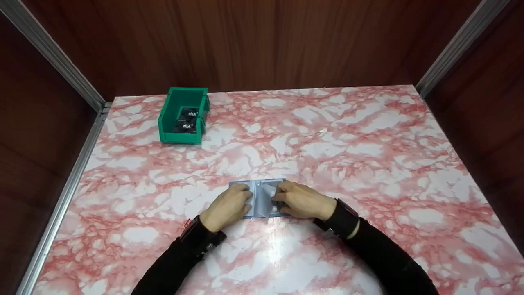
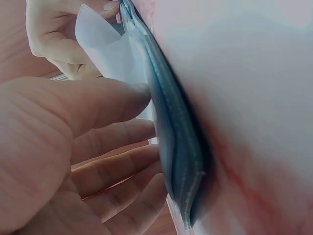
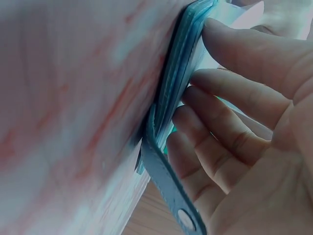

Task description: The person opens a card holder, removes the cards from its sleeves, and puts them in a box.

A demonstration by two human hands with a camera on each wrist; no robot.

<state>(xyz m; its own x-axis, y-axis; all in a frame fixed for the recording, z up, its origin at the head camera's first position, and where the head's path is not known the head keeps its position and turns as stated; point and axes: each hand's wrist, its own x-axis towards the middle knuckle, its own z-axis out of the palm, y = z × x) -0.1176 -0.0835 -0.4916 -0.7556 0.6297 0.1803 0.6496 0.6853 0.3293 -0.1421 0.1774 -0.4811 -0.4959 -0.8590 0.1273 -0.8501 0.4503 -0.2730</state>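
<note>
A blue card holder (image 1: 257, 212) lies opened flat on the table, its translucent plastic sleeves (image 2: 110, 51) standing up near the fold. On the left half rests my left hand (image 1: 229, 206), thumb and fingertips touching the inner face in the left wrist view. My right hand (image 1: 305, 200) lies over the right half, its slightly bent fingers touching the inside. A strap (image 3: 168, 181) with a round metal snap sticks out from the holder's edge in the right wrist view. Neither hand is seen gripping anything.
Toward the back left stands a green bin (image 1: 180, 138) with black packets (image 1: 188, 116) inside, marked with white letters. Dark wood-look panels (image 1: 262, 45) and metal rails (image 1: 61, 53) bound the red-and-white marbled table (image 1: 348, 164).
</note>
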